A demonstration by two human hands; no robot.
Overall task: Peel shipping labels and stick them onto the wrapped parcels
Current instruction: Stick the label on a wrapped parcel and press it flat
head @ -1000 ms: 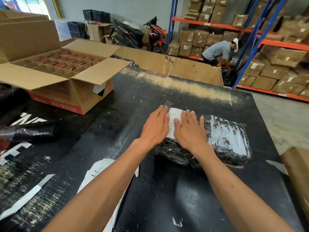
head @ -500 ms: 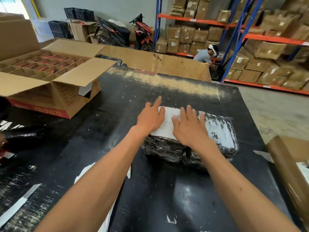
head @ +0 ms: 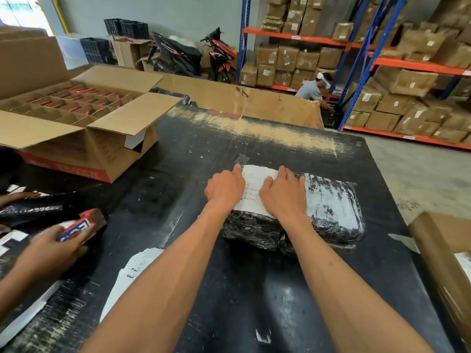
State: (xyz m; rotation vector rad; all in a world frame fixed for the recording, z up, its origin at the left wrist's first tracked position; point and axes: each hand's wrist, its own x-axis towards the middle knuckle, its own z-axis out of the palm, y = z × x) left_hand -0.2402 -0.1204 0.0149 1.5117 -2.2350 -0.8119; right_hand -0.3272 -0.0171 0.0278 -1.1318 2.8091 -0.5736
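A parcel wrapped in black bubble plastic (head: pixel 331 220) lies on the black table (head: pixel 229 289), right of centre. A white shipping label (head: pixel 251 189) lies flat on the parcel's left half. My left hand (head: pixel 224 189) rests palm down on the label's left edge. My right hand (head: pixel 283 194) presses flat on its right part. Neither hand grips anything, and the fingers lie close together. Only a strip of the label shows between the hands.
An open carton (head: pixel 84 128) with dividers stands at the left. Another person's hand (head: pixel 48 250) holds a small red and blue box (head: pixel 81 222) at the left edge. Backing paper (head: pixel 130 273) lies under my left forearm. A brown carton (head: pixel 443 258) sits at the right edge.
My hands have slid apart across the label, so more white paper shows between them. Another person's hand with a small box has come in at the left.
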